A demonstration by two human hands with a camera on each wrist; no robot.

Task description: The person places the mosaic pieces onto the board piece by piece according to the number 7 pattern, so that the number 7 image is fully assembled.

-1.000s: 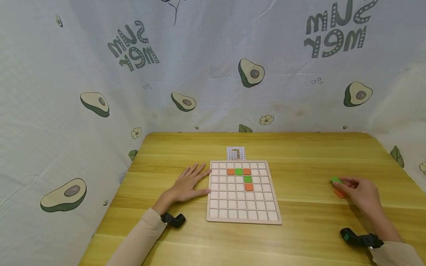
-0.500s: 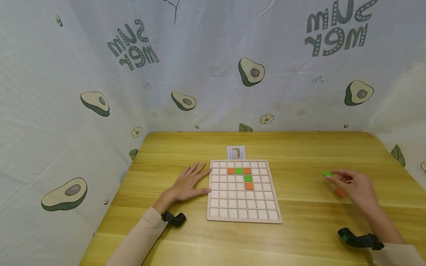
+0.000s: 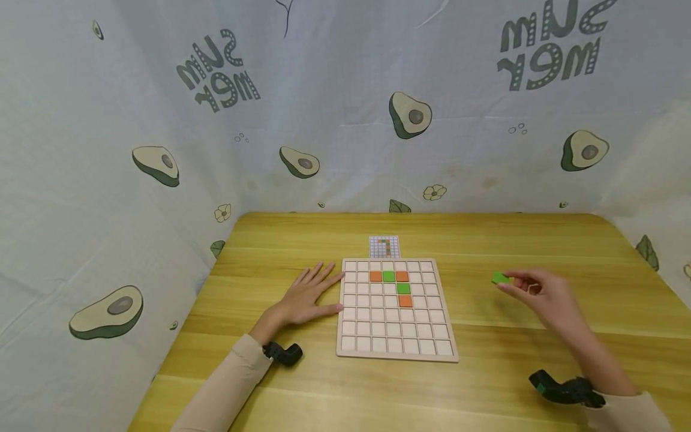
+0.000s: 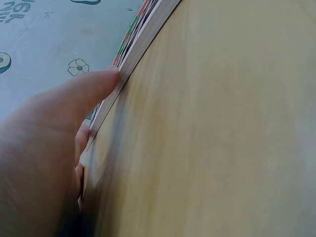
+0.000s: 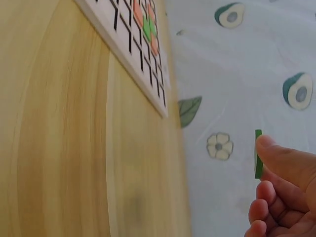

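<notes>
A green square tile [image 3: 499,278] is pinched between the thumb and fingers of my right hand [image 3: 550,300], held above the table to the right of the board. In the right wrist view the same green tile [image 5: 258,154] appears edge-on at the fingertips. The pale wooden grid board [image 3: 372,329] lies flat, with orange and green tiles in some cells, such as an orange tile [image 3: 405,301] and a green tile [image 3: 403,288]. My left hand [image 3: 303,300] rests on the table with fingers spread, its thumb and little finger touching the board's left edge.
A small printed card [image 3: 384,246] with a coloured grid pattern lies against the board's far edge. The wooden table [image 3: 302,396] ends at a white curtain [image 3: 345,120] printed with avocados.
My right hand has lifted the green tile and carried it left towards the board. An orange tile that lay under it is now hidden behind the hand. My left hand stays put.
</notes>
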